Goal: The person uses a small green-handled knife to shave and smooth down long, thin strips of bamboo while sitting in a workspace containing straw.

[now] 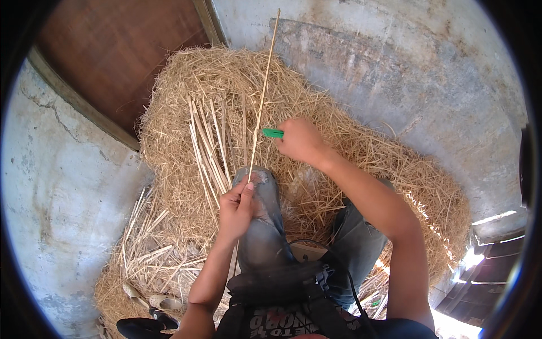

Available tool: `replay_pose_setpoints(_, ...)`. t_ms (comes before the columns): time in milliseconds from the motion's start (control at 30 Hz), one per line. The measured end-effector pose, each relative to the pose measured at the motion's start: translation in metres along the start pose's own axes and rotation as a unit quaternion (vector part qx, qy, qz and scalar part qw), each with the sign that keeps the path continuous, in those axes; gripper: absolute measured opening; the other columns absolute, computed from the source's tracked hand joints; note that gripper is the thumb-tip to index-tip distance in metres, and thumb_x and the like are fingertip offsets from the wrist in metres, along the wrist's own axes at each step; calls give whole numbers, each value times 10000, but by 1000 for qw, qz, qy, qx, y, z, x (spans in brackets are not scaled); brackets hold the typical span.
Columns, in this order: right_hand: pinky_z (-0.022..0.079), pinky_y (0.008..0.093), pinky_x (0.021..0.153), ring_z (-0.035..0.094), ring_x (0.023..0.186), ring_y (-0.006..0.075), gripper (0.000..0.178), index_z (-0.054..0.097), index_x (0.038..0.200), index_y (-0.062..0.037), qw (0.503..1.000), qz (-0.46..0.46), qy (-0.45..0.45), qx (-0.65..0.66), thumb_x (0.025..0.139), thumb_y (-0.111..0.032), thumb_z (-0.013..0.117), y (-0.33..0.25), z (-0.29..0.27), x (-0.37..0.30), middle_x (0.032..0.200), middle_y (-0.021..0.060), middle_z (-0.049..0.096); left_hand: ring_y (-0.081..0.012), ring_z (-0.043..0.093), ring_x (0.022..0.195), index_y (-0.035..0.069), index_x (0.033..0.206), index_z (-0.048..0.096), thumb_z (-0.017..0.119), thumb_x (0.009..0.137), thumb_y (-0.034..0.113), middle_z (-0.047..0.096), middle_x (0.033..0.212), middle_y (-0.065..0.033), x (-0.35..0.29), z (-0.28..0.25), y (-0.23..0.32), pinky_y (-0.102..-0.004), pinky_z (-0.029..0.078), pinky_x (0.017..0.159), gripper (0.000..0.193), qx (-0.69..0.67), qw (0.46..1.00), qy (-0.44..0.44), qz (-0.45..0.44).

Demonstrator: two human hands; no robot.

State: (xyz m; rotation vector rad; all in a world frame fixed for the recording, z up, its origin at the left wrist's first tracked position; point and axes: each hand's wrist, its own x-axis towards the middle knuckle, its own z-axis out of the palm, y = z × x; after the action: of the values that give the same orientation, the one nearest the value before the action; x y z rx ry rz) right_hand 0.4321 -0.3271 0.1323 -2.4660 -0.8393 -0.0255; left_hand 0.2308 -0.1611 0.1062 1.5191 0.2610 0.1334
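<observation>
A long thin bamboo stick [265, 85] slants up from my left knee toward the wall, with a knobby joint partway along it. My left hand [237, 208] pinches it low down, thumb on top, over the knee of my worn jeans [261, 237]. To the right of the stick, my right hand [302, 139] is closed round a green utility knife [272, 133]. The knife's tip end lies at or just beside the joint; whether it touches cannot be made out. No blade shows clearly.
A big heap of dry straw [186, 73] fills the ground ahead. Several cut bamboo strips [206, 141] lie on it left of my knee. Sandals [165, 302] sit at lower left. A stained wall [384, 62] and a brown door panel [113, 51] stand behind.
</observation>
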Motion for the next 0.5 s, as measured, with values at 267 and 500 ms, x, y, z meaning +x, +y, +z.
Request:
replay_pose_setpoints(267,589,490,708,721,718,370,163,784,895,-56,995,73,-16,-71,787,-118,679,-14,-4,3,780,193,722,-13,473,621,-52,1358,642,629,1060,195,551,690,61,0,3,0,-222,392,535,387,162,983,41,81)
replay_pose_setpoints(500,574,484,644,709,679,351,125,742,838,-16,992,93,30,-82,805,-66,632,17,-23,19,764,197,705,-40,569,679,-69,1400,592,633,1050,161,630,731,-5,-11,6,5,-232,492,618,421,186,981,22,56)
